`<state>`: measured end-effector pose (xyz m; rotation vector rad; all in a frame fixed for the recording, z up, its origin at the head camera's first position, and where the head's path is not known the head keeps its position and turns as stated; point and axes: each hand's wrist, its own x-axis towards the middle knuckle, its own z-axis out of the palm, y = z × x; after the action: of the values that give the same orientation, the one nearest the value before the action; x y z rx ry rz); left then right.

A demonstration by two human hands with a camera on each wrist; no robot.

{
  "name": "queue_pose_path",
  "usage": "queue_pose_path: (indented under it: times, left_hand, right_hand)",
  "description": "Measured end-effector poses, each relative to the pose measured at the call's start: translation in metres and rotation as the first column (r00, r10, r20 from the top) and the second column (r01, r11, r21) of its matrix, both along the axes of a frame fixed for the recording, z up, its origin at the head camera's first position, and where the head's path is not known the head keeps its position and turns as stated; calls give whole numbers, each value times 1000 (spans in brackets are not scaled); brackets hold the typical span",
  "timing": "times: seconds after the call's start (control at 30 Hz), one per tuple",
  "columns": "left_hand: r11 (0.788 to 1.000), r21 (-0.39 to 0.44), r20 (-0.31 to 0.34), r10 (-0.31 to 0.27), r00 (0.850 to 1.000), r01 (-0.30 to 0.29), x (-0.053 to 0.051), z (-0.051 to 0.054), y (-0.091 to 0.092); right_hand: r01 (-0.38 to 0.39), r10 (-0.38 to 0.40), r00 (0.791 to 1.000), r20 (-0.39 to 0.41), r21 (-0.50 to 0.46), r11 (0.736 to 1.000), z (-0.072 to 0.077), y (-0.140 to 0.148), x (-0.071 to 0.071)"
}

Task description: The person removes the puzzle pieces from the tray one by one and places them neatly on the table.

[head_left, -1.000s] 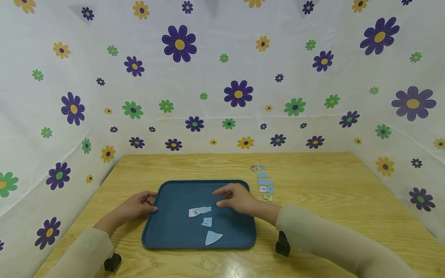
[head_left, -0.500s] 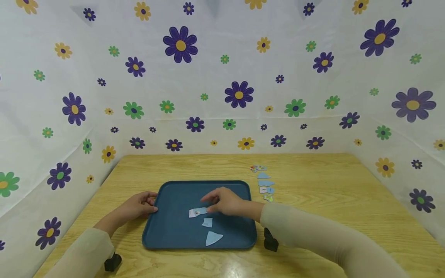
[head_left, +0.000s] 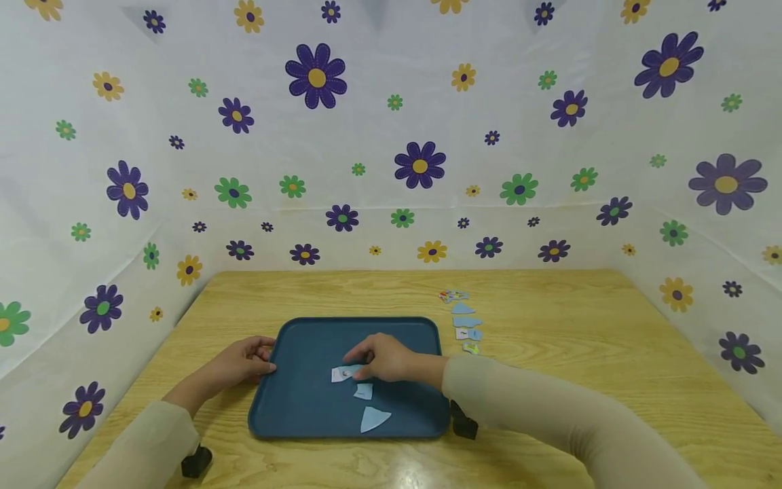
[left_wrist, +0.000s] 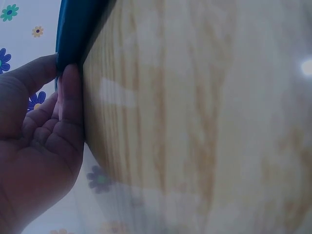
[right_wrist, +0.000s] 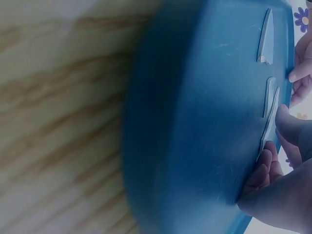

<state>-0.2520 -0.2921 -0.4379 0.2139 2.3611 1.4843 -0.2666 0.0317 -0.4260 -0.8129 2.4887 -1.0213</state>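
Observation:
A dark blue tray (head_left: 305,407) lies on the wooden table, and my left hand (head_left: 244,363) grips its left rim. In the left wrist view, the thumb of that hand (left_wrist: 39,126) is on the tray's edge (left_wrist: 73,34), with the fingers beneath it. Toward the tray's middle, my right hand (head_left: 387,358) has its thumb and fingers about a long light-blue and white puzzle piece (head_left: 340,373). Part of this piece is hidden behind the thumb. Nearer the front lie a small light-blue piece (head_left: 364,390) and a triangular light-blue piece (head_left: 375,419).
Right of the tray, several flat pieces stand in a column on the table, among them a colourful piece (head_left: 453,295), a blue wavy piece (head_left: 467,321) and a yellow-green piece (head_left: 470,348). A flowered cloth (head_left: 391,136) surrounds the table on the back and sides.
My right hand has moved left and slightly down onto the long puzzle piece, which has kept its place. The left hand and the tray have not visibly moved.

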Motion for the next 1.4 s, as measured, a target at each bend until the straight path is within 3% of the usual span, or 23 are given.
queue_pose_path:
  times: [0.23, 0.83, 1.4]
  left_hand:
    - [1000, -1, 1, 4, 1000, -4, 0, 0, 0]
    - [1000, 6, 0, -1, 1000, 1, 0, -1, 0]
    - [1000, -13, -8, 2, 1000, -3, 0, 0, 1]
  right_hand:
    - [3, -3, 1000, -3, 13, 1000, 2, -4, 2]
    - [-2, 12, 994, -112, 90, 996, 1, -10, 3]
    - [-21, 27, 995, -91, 61, 998, 6, -8, 6]
